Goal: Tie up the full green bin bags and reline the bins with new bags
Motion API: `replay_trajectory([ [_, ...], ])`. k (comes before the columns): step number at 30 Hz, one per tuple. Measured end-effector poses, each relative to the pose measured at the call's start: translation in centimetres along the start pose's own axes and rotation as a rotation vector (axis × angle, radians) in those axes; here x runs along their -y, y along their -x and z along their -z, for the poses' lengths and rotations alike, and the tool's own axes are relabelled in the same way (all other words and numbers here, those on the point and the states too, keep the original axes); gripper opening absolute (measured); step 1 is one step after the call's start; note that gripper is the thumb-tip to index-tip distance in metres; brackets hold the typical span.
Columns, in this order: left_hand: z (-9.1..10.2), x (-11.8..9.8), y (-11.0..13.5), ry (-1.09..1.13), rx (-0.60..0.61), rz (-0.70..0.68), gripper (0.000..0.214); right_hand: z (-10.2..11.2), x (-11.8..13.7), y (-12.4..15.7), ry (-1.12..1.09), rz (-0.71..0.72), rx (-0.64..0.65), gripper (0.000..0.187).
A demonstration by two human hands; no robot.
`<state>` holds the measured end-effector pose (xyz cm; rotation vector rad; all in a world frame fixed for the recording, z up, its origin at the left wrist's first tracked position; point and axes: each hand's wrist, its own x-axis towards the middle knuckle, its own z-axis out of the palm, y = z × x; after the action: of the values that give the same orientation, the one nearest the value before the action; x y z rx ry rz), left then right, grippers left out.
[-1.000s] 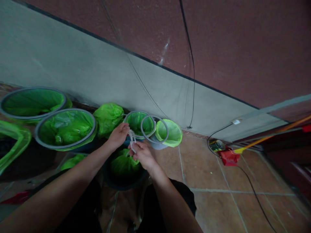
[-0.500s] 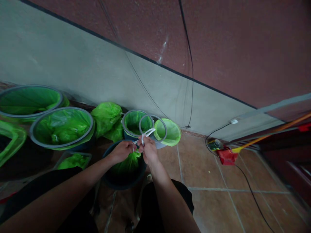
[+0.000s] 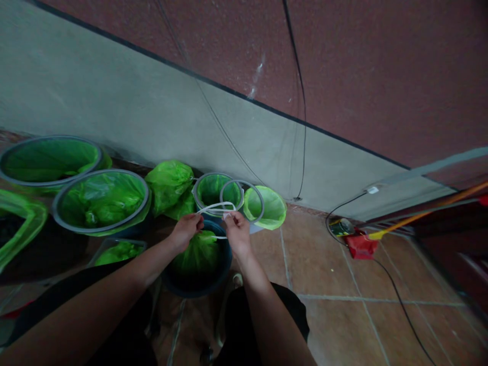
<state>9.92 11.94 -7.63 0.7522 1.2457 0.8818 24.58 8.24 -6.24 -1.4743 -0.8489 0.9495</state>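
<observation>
A green trash bag, gathered at its neck, sits inside a dark blue bin between my legs. White drawstring stretches in a loop between my two hands above the bag. My left hand is closed, pinching the drawstring on the left. On the right, my right hand grips the drawstring between thumb and fingers. A lower strand runs from the bag's neck toward my right hand. The insides of both grips are partly hidden.
Lined bins and a tied green bag stand along the wall at left. Beyond my hands are a smaller lined bin, a loose grey ring and a pale green bin. A red dustpan lies at right.
My hands have moved apart, and the white drawstring between them has opened into a wider loop. The bag's gathered neck now sits lower in the bin.
</observation>
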Motion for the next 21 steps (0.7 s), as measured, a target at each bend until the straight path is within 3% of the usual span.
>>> replay_trajectory([
  [4, -0.5, 0.3, 0.3, -0.130, -0.011, 0.031, 0.023, -0.4, 0.8, 0.3, -0.068, -0.078, -0.032, 0.023],
  [7, -0.6, 0.9, 0.3, -0.170, -0.009, 0.035, 0.025, -1.0, 1.4, 0.9, -0.149, -0.184, 0.054, 0.035],
  [11, -1.0, 2.2, 0.9, -0.159, 0.256, 0.019, 0.030, -2.0, 2.1, 2.1, -0.299, -0.295, 0.253, 0.049],
  [14, -1.5, 3.1, 2.0, -0.135, 0.426, 0.052, 0.026, -2.4, 2.5, 2.5, -0.383, -0.352, 0.313, 0.050],
  [18, -1.7, 2.9, 3.3, -0.169, 0.595, 0.131, 0.022, -2.1, 2.7, 1.6, -0.476, -0.382, 0.243, 0.045],
  [21, -1.5, 2.2, 3.6, -0.187, 0.683, 0.117, 0.019, -1.4, 2.5, 0.5, -0.487, -0.338, 0.130, 0.038],
])
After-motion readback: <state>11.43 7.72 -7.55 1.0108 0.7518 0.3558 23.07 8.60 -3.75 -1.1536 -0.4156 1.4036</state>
